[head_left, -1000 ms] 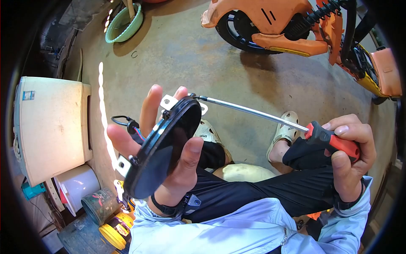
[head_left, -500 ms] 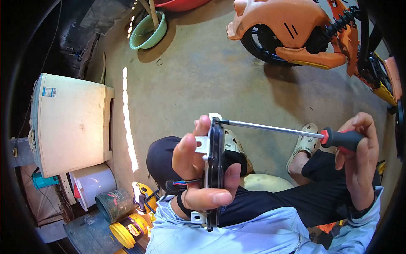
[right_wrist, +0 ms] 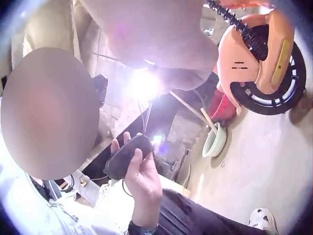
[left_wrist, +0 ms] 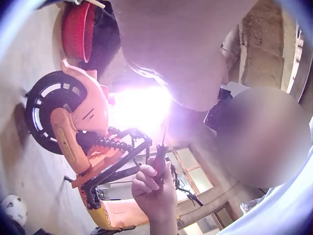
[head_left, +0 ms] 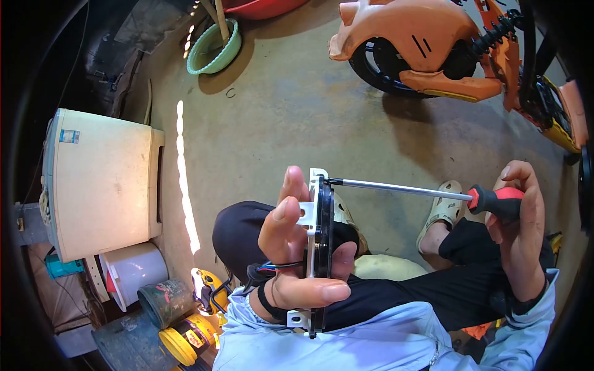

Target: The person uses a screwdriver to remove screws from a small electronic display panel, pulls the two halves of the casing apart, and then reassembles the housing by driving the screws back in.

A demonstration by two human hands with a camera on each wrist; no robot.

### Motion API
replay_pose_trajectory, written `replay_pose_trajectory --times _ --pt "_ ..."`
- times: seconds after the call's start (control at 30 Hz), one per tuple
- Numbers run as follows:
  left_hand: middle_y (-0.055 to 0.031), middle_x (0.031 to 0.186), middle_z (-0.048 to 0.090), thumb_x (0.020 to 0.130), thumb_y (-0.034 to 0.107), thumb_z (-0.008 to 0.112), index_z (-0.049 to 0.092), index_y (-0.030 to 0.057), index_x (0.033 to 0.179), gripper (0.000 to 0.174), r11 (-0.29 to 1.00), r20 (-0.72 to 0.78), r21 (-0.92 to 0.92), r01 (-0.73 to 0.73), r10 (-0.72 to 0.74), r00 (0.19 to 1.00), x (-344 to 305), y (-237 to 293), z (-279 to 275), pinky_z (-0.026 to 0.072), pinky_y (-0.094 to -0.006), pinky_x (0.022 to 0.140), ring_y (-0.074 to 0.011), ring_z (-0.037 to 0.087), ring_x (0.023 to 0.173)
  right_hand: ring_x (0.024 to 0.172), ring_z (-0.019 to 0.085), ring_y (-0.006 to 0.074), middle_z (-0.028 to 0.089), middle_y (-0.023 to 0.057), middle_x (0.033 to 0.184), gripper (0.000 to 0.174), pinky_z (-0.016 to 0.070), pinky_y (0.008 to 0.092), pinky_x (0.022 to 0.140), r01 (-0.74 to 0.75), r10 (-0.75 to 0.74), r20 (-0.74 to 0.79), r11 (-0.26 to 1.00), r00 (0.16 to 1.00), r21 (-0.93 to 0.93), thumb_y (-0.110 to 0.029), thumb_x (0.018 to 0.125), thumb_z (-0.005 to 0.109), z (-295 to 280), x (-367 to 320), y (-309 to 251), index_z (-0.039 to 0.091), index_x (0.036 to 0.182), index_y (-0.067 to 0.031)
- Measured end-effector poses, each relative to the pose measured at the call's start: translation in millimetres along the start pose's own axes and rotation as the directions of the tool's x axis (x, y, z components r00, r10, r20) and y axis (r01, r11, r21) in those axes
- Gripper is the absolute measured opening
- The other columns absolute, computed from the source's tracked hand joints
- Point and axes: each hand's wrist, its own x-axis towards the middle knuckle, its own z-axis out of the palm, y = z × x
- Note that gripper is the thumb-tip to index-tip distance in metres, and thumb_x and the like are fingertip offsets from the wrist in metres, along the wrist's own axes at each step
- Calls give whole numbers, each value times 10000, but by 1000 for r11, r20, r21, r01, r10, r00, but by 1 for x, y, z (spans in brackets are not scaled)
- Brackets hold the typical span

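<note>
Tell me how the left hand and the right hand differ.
The left hand holds the black disc edge-on; the right hand holds the screwdriver. The left hand's fingers lie nearly straight behind the disc; the right hand's curl round the red handle. Both are bare, with pale-blue sleeves.

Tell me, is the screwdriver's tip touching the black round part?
Touching. The head view shows the screwdriver tip meeting the top edge of the black round part with no gap.

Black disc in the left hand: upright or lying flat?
Upright: black disc shows only its thin rim in head view, left hand gripping it.
</note>
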Motion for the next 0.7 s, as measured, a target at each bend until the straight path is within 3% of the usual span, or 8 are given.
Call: replay_pose_trajectory --times 0.07,0.13,0.2,0.27,0.4,0.47,0.53,0.7 --pt "-126 1582 229 833 -166 640 634 421 1124 655 992 -39 -6 123 -123 992 -3 14 2 245 -581 1172 -515 232 1451 705 532 80 562 48 936 748 419 201 609 -153 154 -17 987 988 40 -611 873 588 2 -1 -6 400 1317 -40" --pt "-119 1583 225 843 -159 635 638 429 1112 647 963 -78 -37 266 -269 960 -3 17 2 265 -575 1166 -519 216 1455 702 532 78 562 47 932 732 415 202 602 -71 72 -7 997 997 10 -603 884 584 10 1 -4 400 1314 -41" --pt "-115 1583 223 846 -158 634 637 428 1110 642 966 -50 -54 251 -254 966 0 16 0 281 -571 1160 -526 220 1450 698 531 76 562 46 928 715 412 202 595 13 -13 5 1000 1000 -18 -595 895 579 23 4 -3 399 1310 -42" --pt "-112 1583 222 850 -156 634 637 426 1107 637 967 -32 -67 245 -248 968 1 16 0 297 -568 1154 -532 224 1445 702 532 75 569 50 947 709 408 205 589 134 -133 -137 991 982 -2 -584 894 588 36 4 -4 395 1309 -42" --pt "-106 1582 218 856 -154 632 637 422 1102 626 969 -15 -80 232 -234 972 -1 16 -1 328 -560 1142 -546 232 1436 691 531 76 585 60 938 703 407 198 593 123 -124 -48 992 991 -25 -595 911 560 9 3 4 395 1309 -40" --pt "-104 1582 217 858 -153 632 636 421 1101 624 969 -11 -86 231 -233 973 -2 19 0 336 -558 1139 -549 234 1433 673 527 77 582 57 892 690 403 193 595 -100 95 54 991 994 90 -607 934 518 -3 1 0 395 1308 -40" --pt "-109 1577 223 857 -160 625 634 414 1103 624 972 -13 -64 227 -228 974 0 20 2 340 -557 1139 -557 237 1428 661 520 71 581 54 862 681 398 186 595 -122 113 99 989 989 86 -610 951 486 -3 3 0 392 1311 -39" --pt "-106 1582 222 858 -159 627 638 407 1113 621 981 -11 -65 185 -186 982 1 13 -1 341 -553 1141 -553 234 1431 668 529 64 583 49 858 683 398 182 593 136 -128 -130 989 983 57 -605 950 497 37 5 3 390 1322 -43"
